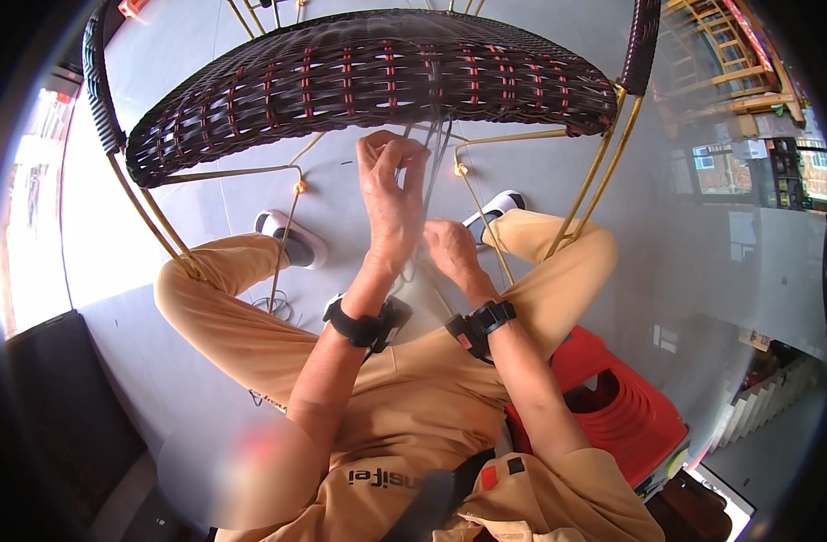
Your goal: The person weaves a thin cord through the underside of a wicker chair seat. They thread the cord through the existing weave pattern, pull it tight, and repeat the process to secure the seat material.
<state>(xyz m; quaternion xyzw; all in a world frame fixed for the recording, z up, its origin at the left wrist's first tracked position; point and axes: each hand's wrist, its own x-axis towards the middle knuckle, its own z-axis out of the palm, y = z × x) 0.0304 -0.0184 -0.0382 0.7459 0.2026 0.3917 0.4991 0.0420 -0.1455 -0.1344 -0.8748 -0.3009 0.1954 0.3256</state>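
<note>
Chair frame [603,172] legs flank hands, red stool [626,397] behind rt.

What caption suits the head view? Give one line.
Seated person's left hand and right hand pull dark strands beneath a woven chair seat.

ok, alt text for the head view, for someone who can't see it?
A seated person's left hand and right hand pinch dark weaving strands hanging from the woven wicker seat of a gold metal chair frame. The person wears tan trousers and black wristbands and sits on a red plastic stool over a grey floor.
</note>
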